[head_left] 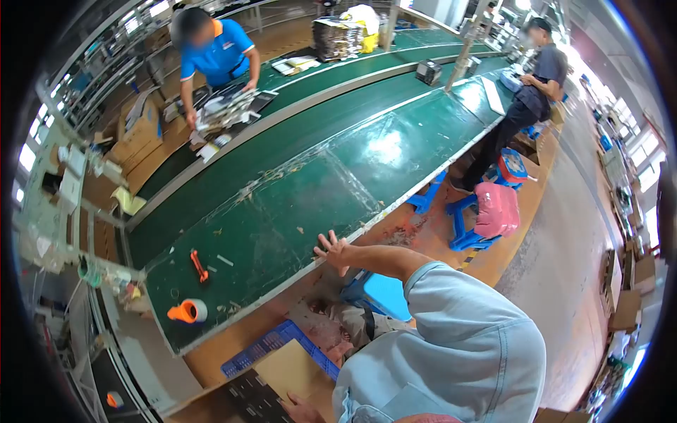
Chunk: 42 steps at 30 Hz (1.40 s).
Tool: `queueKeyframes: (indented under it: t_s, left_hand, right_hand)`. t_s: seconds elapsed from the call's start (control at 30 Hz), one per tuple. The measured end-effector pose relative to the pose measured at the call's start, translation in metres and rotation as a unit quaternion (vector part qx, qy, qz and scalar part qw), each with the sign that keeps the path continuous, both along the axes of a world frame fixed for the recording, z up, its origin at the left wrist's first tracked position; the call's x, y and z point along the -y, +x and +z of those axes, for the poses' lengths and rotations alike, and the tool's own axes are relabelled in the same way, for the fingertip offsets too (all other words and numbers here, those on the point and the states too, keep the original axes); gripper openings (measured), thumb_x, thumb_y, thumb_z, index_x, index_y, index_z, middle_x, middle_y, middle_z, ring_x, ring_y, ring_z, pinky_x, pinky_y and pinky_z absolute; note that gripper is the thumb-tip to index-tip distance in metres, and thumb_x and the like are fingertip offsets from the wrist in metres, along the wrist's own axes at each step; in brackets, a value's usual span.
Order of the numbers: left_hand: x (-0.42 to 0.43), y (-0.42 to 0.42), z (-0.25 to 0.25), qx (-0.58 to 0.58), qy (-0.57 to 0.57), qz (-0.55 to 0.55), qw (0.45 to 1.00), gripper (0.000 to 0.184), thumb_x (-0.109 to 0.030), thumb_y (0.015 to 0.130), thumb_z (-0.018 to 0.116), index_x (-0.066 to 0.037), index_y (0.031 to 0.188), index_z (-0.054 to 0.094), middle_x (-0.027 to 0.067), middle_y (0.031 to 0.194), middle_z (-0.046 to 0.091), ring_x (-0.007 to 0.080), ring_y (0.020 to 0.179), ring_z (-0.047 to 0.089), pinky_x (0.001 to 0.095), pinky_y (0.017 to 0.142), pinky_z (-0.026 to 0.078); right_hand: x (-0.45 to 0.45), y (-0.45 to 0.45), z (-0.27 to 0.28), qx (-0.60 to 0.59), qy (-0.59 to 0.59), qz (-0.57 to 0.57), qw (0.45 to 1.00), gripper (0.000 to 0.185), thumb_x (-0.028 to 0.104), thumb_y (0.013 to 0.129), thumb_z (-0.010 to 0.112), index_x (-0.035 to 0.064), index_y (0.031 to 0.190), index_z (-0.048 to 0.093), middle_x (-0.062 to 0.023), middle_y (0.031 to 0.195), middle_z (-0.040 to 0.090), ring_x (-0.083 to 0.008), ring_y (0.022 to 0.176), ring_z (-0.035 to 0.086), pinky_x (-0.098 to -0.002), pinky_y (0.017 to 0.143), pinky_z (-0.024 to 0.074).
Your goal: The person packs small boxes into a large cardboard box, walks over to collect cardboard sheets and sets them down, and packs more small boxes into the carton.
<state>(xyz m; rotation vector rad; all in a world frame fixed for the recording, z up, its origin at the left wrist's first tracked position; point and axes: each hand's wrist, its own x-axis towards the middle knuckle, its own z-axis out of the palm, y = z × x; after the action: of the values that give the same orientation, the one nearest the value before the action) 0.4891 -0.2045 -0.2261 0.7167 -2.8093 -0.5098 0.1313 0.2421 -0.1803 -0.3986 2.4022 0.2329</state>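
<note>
My right hand (334,253) reaches out to the near edge of the green-topped table (282,218). Its fingers are spread over the edge and nothing is held. Low in the view, my left hand (303,410) is at the edge of a flat cardboard sheet (293,370), partly cut off by the frame. A black panel with pale marks (255,398) lies against the tan sheet; whether the two are joined I cannot tell. On the table's left end are an orange tape dispenser (187,311) and an orange-handled tool (199,266).
A blue plastic crate (261,347) is below the table edge. Beside my right arm stands a blue stool (381,295), with a pink-covered stool (496,210) farther right. Across the conveyor, a person in blue (226,53) handles a pile of flat pieces; another person (543,70) sits at the table's far end.
</note>
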Motion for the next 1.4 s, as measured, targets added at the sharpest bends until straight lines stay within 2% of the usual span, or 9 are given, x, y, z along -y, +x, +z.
queueKeyframes:
  t_s: [0.13, 0.23, 0.33, 0.37, 0.5, 0.6, 1.2, 1.3, 1.4]
  left_hand:
    - [0.000, 0.007, 0.004, 0.008, -0.025, 0.112, 0.993, 0.055, -0.043, 0.099, 0.068, 0.002, 0.130, 0.064, 0.0250, 0.109, 0.071, 0.0472, 0.100, 0.068, 0.0527, 0.083, 0.056]
    - [-0.009, 0.004, 0.022, 0.017, 0.024, 0.116, 0.993, 0.039, -0.040, 0.098, 0.069, -0.004, 0.112, 0.070, 0.0222, 0.100, 0.073, 0.0454, 0.089, 0.070, 0.0531, 0.075, 0.056]
    - [-0.002, 0.005, 0.005, -0.008, -0.052, 0.122, 0.991, 0.038, -0.044, 0.094, 0.071, -0.007, 0.094, 0.063, 0.0180, 0.087, 0.070, 0.0416, 0.081, 0.069, 0.0537, 0.069, 0.053]
    - [-0.003, 0.004, 0.009, 0.018, -0.086, 0.122, 0.989, 0.039, -0.045, 0.094, 0.071, -0.007, 0.093, 0.062, 0.0171, 0.085, 0.069, 0.0413, 0.080, 0.068, 0.0537, 0.069, 0.053]
    - [0.003, 0.003, 0.014, 0.007, -0.086, 0.136, 0.987, 0.040, -0.046, 0.094, 0.071, -0.008, 0.093, 0.059, 0.0148, 0.085, 0.068, 0.0391, 0.080, 0.067, 0.0526, 0.070, 0.052]
    - [0.005, -0.001, 0.013, -0.008, -0.089, 0.118, 0.989, 0.042, -0.048, 0.094, 0.071, -0.009, 0.092, 0.058, 0.0133, 0.087, 0.068, 0.0369, 0.081, 0.068, 0.0512, 0.072, 0.052]
    - [0.006, -0.001, 0.016, -0.004, -0.091, 0.128, 0.988, 0.045, -0.053, 0.088, 0.076, -0.011, 0.092, 0.059, 0.0101, 0.080, 0.066, 0.0339, 0.080, 0.068, 0.0498, 0.075, 0.051]
    - [0.007, -0.004, 0.018, 0.008, -0.072, 0.149, 0.986, 0.049, -0.056, 0.085, 0.078, -0.011, 0.096, 0.061, 0.0101, 0.084, 0.069, 0.0341, 0.083, 0.069, 0.0503, 0.076, 0.050]
    - [0.009, -0.008, 0.023, 0.056, -0.007, 0.189, 0.980, 0.057, -0.059, 0.080, 0.081, -0.010, 0.104, 0.065, 0.0119, 0.092, 0.073, 0.0351, 0.091, 0.071, 0.0509, 0.082, 0.052]
  right_hand:
    - [0.002, 0.002, 0.001, -0.033, 0.015, 0.011, 0.999, 0.134, 0.057, 0.065, 0.092, 0.0214, 0.170, 0.016, -0.0240, 0.174, 0.009, -0.0583, 0.154, 0.016, -0.0685, 0.113, 0.0369]
    - [-0.026, -0.011, -0.062, -0.108, -0.089, 0.146, 0.979, 0.112, 0.070, 0.064, 0.085, 0.0160, 0.156, 0.050, -0.0151, 0.169, 0.029, -0.0574, 0.152, 0.018, -0.0749, 0.114, 0.0227]
    - [-0.020, -0.009, -0.036, -0.117, -0.061, 0.199, 0.971, 0.114, 0.073, 0.067, 0.080, 0.0125, 0.158, 0.047, -0.0204, 0.165, 0.032, -0.0595, 0.148, 0.019, -0.0771, 0.113, 0.0210]
    - [-0.014, -0.005, -0.024, -0.138, -0.059, 0.225, 0.963, 0.127, 0.070, 0.061, 0.086, -0.0020, 0.156, 0.043, -0.0192, 0.162, 0.035, -0.0572, 0.143, 0.030, -0.0716, 0.111, 0.0296]
    - [0.010, -0.010, 0.011, 0.034, 0.001, 0.115, 0.993, 0.138, 0.071, 0.064, 0.086, 0.0065, 0.167, 0.020, -0.0257, 0.173, 0.009, -0.0656, 0.152, 0.005, -0.0715, 0.119, 0.0298]
    - [0.011, -0.010, 0.016, 0.063, 0.021, 0.048, 0.997, 0.149, 0.071, 0.066, 0.087, 0.0105, 0.169, -0.003, -0.0350, 0.171, -0.005, -0.0691, 0.150, 0.006, -0.0724, 0.119, 0.0289]
    - [0.022, -0.039, 0.036, 0.132, 0.086, 0.112, 0.981, 0.150, 0.073, 0.067, 0.085, 0.0108, 0.168, -0.006, -0.0437, 0.166, -0.006, -0.0662, 0.150, 0.020, -0.0708, 0.115, 0.0371]
    - [0.048, -0.071, 0.065, 0.188, 0.121, 0.125, 0.967, 0.141, 0.075, 0.070, 0.081, 0.0089, 0.169, 0.005, -0.0355, 0.170, 0.011, -0.0534, 0.151, 0.034, -0.0652, 0.112, 0.0425]
    - [0.054, -0.130, 0.036, 0.270, 0.096, 0.127, 0.950, 0.089, 0.068, 0.082, 0.073, 0.0156, 0.152, 0.054, -0.0105, 0.154, 0.056, -0.0357, 0.125, 0.064, -0.0532, 0.100, 0.0527]
